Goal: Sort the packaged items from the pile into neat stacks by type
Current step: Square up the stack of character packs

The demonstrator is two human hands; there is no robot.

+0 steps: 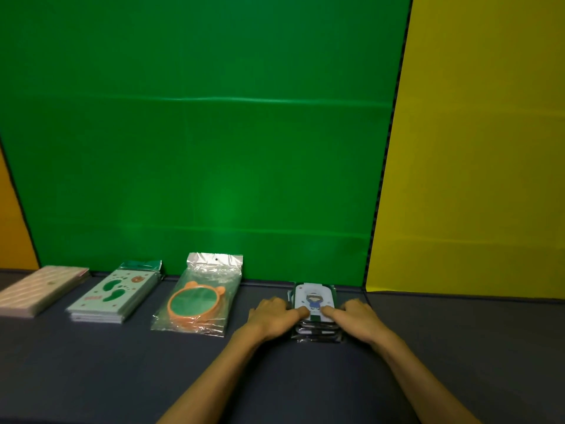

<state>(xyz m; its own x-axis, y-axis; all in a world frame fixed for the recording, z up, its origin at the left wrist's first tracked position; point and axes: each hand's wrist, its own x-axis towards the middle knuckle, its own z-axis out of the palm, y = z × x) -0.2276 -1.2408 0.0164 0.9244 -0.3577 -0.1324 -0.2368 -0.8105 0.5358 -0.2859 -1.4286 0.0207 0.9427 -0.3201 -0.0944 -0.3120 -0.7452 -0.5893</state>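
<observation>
Stack of cartoon-girl packets sits on the dark table near the green backdrop, flanked by both hands. Left hand presses its left edge, right hand its right edge, thumbs lying on the top packet, fingers curled along the sides. Leftward stand the bagged orange mirrors, footprint packets and striped packets.

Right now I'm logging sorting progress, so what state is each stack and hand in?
Striped packs: stacked flat, far left.
Footprint packs: stacked flat, edges slightly uneven.
Orange-framed mirror bags: stacked flat, loose plastic.
Cartoon-figure packs: stacked, held from both sides.
Left hand: fingers on that stack's left side.
Right hand: fingers on its right side.
</observation>
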